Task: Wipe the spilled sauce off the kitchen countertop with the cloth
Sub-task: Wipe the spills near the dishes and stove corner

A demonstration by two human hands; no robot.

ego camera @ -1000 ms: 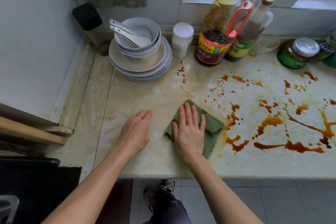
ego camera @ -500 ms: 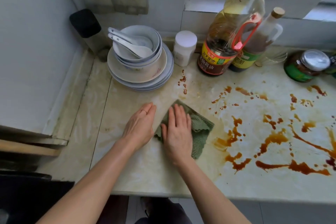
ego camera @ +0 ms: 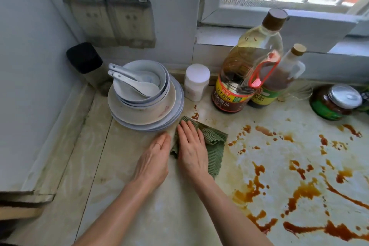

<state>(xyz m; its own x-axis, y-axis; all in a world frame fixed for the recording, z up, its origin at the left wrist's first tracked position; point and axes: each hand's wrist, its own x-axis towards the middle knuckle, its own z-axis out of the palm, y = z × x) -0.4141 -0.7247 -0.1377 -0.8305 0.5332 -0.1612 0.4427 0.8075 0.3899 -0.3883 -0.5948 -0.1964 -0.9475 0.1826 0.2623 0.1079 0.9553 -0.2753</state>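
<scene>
**While Sauce Covers the Right Side, a Cloth Is Held Flat by the Plates**

Where the countertop (ego camera: 139,215) meets the stack of plates and bowls (ego camera: 147,120), a green ribbed cloth (ego camera: 214,146) is pressed down under the right hand (ego camera: 192,150). That hand is laid flat on the cloth's left part, its fingers straight and close together, nothing being gripped. The left hand (ego camera: 154,163) is rested palm-down on the bare counter just beside the cloth's left edge, fingers likewise straight, holding nothing; whether it touches the cloth cannot be told. A few small drops (ego camera: 195,115) are seen just beyond the cloth's far corner. The spilled sauce (ego camera: 303,191) is spread in brown streaks and blots over the right and near-right of the counter, apart from the cloth. At the far edge, a soy sauce bottle (ego camera: 231,94) is stood beside a white-lidded jar (ego camera: 196,84).
</scene>
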